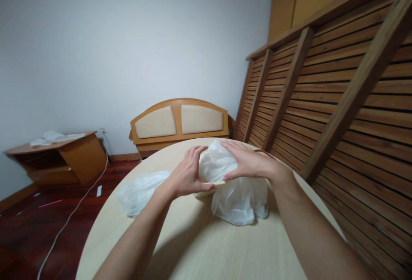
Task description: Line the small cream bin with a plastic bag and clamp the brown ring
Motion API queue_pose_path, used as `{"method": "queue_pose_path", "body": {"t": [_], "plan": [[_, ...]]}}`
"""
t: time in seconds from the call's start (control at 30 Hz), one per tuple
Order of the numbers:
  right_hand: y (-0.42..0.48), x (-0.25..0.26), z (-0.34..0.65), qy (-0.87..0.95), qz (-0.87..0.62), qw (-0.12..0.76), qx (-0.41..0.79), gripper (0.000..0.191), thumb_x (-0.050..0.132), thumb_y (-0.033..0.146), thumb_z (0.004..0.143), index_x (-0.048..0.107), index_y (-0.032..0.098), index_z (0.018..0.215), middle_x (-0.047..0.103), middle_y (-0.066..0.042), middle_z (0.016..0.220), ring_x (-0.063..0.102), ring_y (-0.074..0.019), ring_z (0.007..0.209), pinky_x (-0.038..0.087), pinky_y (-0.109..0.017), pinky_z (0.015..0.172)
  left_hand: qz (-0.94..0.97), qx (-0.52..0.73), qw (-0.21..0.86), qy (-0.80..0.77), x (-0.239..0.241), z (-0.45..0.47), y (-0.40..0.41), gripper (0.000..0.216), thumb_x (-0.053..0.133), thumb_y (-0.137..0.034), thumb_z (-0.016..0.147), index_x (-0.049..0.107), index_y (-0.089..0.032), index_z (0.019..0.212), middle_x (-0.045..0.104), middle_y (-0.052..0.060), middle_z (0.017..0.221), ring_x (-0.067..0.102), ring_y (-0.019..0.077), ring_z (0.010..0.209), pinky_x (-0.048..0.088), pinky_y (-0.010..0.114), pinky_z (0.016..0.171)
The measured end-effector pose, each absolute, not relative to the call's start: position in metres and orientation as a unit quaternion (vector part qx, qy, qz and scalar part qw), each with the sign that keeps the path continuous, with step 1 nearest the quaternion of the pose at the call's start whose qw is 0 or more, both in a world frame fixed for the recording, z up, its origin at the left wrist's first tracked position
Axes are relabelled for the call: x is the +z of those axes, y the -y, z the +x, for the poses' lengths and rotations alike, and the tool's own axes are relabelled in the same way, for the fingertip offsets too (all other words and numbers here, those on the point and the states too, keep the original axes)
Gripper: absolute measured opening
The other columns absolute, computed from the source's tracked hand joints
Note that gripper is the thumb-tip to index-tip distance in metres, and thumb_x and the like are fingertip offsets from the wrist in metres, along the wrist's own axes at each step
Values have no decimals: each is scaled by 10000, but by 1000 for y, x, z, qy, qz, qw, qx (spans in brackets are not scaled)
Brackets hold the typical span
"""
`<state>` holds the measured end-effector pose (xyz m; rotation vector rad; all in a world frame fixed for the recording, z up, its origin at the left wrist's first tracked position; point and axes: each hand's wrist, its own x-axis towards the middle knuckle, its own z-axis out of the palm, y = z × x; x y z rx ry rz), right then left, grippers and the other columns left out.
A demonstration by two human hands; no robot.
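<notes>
A crumpled white plastic bag (216, 164) bulges up between my two hands over the round table. My left hand (189, 172) curves around its left side, thumb along the near edge. On the opposite side my right hand (246, 159) wraps it, thumb pressed against the front. Beneath the bag shows part of a pale cream bowl-like container (204, 193); my left thumb lies at its rim and most of it is hidden. Another white plastic bag, or a loose part of the same one (241, 202), drapes onto the table below my right hand.
A separate white plastic bag (141, 192) lies on the table's (199, 245) left side. A wooden headboard (178, 121) stands behind the table, and slatted wood panels (322, 91) lean at the right. On the left are a low cabinet (77, 159) and a floor cable (75, 211).
</notes>
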<state>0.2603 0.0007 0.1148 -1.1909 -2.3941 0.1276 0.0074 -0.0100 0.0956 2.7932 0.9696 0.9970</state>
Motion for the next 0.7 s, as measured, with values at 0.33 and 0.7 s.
{"method": "queue_pose_path", "body": {"t": [0.33,0.7], "plan": [[1,115,263,868,-433,179,162,768,650,249,756,452,147,1490,523,-148,1486,538,-325,1321,400,-467,1131,891,322,2,-321,94,5,8,1008,806,-571,666,301,-173,1442,436,200,1428,433,368,1338,391,554,1128],[-3,118,261,879,-409,207,129,433,592,180,790,662,190,1217,702,-103,1240,654,-304,1122,485,-402,981,871,302,22,-386,95,-3,4,1026,785,-604,679,309,-171,1478,446,194,1476,431,373,1362,382,552,1140]]}}
